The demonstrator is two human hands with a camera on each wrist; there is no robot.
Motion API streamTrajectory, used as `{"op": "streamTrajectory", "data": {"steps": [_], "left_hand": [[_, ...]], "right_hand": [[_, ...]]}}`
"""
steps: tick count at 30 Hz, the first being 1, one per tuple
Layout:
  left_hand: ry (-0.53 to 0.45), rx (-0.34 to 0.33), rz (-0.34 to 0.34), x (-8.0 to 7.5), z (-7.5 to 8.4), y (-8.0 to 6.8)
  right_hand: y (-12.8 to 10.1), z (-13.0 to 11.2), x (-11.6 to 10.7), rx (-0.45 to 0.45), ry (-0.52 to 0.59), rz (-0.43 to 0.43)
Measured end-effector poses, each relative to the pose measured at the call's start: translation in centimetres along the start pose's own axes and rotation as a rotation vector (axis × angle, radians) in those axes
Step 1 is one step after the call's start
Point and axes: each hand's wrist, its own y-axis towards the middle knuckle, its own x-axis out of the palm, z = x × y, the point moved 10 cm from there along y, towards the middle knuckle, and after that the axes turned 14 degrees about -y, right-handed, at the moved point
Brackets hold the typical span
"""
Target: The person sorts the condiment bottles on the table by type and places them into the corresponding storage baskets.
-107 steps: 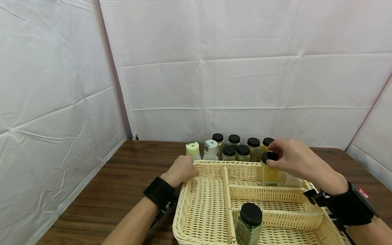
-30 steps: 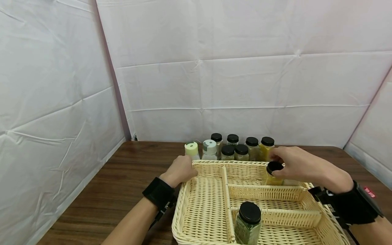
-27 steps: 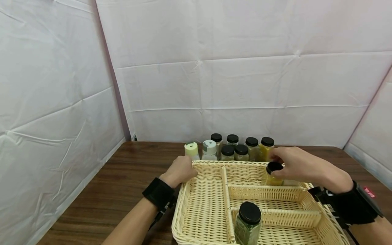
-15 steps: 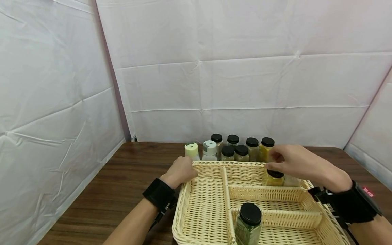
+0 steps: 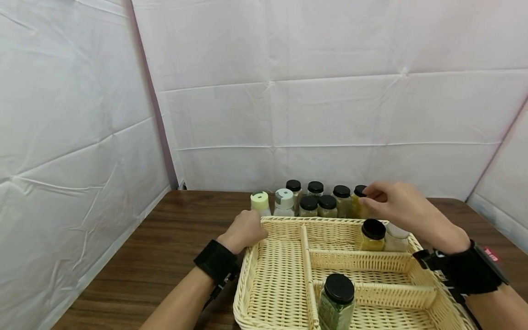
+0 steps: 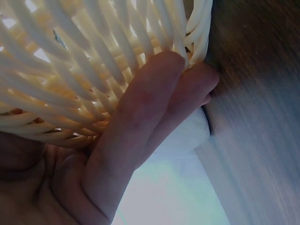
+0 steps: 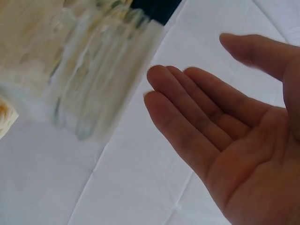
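My left hand (image 5: 246, 229) grips the far left corner of a cream woven basket (image 5: 247, 279). In the left wrist view, its fingers (image 6: 136, 112) lie along the outside of the basket wall. Above the basket's back right corner is my right hand (image 5: 398, 206), holding nothing; the right wrist view shows its fingers (image 7: 183, 126) loosely extended, apart from a blurred jar. Below that hand, a black-lidded jar of yellow spice (image 5: 373, 236) stands upright in the back right compartment. Beside it is a pale jar (image 5: 396, 238), partly hidden. A jar of green herbs (image 5: 336, 302) stands in the front compartment.
Behind the basket on the brown table (image 5: 165, 247) stand several black-lidded spice jars (image 5: 327, 206). To their left are a yellow-capped bottle (image 5: 260, 201) and a grey-capped bottle (image 5: 284, 201). White sheeting (image 5: 330, 114) hangs at the back and sides.
The right hand has lowered the yellow spice jar into the back right compartment, let go of it and risen away. The left hand stays on the basket corner.
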Motion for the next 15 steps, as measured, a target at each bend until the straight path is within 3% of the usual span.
{"op": "streamTrajectory", "data": {"steps": [4, 15], "left_hand": [[0.002, 0.001, 0.002, -0.1, 0.0, 0.0], [0.012, -0.003, 0.005, 0.1, 0.0, 0.1]], "right_hand": [[0.6, 1.8, 0.7, 0.029, 0.013, -0.003], [0.9, 3.1, 0.7, 0.09, 0.029, 0.022]]}}
